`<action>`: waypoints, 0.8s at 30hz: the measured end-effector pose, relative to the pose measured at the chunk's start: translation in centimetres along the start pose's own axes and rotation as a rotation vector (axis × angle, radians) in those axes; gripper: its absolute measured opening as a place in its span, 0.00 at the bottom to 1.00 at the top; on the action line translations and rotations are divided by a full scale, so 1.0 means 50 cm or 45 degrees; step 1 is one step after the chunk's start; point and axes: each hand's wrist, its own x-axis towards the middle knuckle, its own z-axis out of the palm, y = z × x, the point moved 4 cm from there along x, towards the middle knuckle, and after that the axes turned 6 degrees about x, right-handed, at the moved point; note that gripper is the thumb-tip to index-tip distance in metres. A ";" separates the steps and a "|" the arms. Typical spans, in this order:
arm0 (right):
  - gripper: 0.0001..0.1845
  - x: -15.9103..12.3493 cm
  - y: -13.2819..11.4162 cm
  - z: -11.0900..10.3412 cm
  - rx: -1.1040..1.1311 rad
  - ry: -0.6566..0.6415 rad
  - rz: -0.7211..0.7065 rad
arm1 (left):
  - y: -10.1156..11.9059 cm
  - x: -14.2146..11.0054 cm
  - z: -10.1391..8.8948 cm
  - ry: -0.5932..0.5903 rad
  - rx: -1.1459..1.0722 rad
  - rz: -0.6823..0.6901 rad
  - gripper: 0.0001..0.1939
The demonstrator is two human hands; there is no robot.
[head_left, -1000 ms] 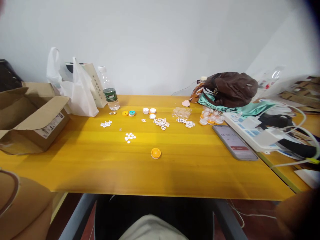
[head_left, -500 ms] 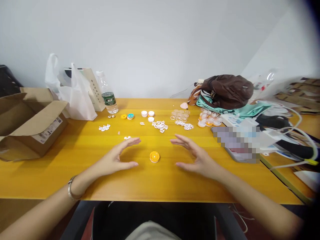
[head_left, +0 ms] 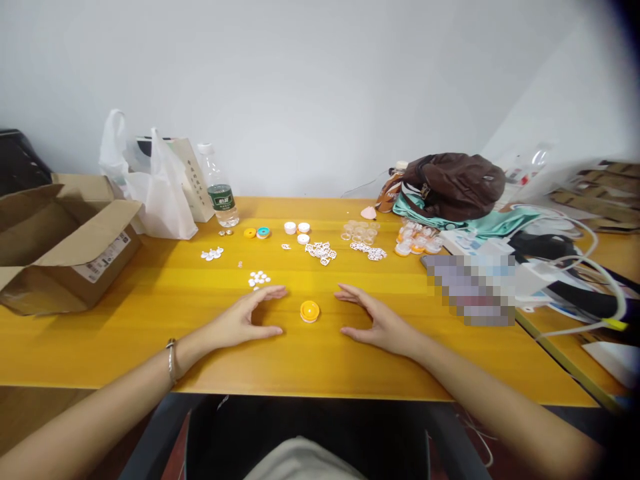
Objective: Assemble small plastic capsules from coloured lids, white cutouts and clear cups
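Note:
A small round orange cup-like piece with a pale base (head_left: 309, 311) sits on the yellow table (head_left: 310, 360), between my two hands and touched by neither. To its left, my left hand (head_left: 253, 317) is open, thumb and fingers apart in a C shape. My right hand (head_left: 377, 320) mirrors it on the other side, also open and holding nothing. Just beyond my left fingertips lie several small white discs (head_left: 259, 278). Farther back are white openwork pieces (head_left: 321, 251), a second pile of openwork pieces (head_left: 369, 251) and clear round caps (head_left: 361, 231).
At the left stand an open cardboard box (head_left: 100, 267), a white plastic bag (head_left: 165, 193) and a water bottle (head_left: 221, 193). At the right are a brown bag (head_left: 457, 187), orange-and-clear assembled pieces (head_left: 419, 239), a blurred-out flat device (head_left: 470, 293) and white cables (head_left: 617, 293).
Both my hands have moved inward toward the orange piece and slightly nearer the table's far side on the fingertips' end. More white discs show past my left hand. The orange piece stays put.

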 end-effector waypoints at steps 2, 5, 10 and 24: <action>0.37 0.000 0.002 0.000 -0.019 -0.004 0.005 | -0.001 0.000 0.000 -0.002 0.009 0.001 0.32; 0.37 -0.001 0.001 0.001 -0.037 -0.012 0.017 | 0.001 0.000 0.000 -0.015 0.054 -0.009 0.32; 0.35 0.008 -0.010 0.004 0.017 -0.003 0.042 | 0.029 0.016 0.005 -0.060 0.211 0.002 0.31; 0.24 0.094 -0.008 0.037 0.375 -0.106 0.167 | 0.076 0.084 0.056 -0.003 0.272 0.179 0.12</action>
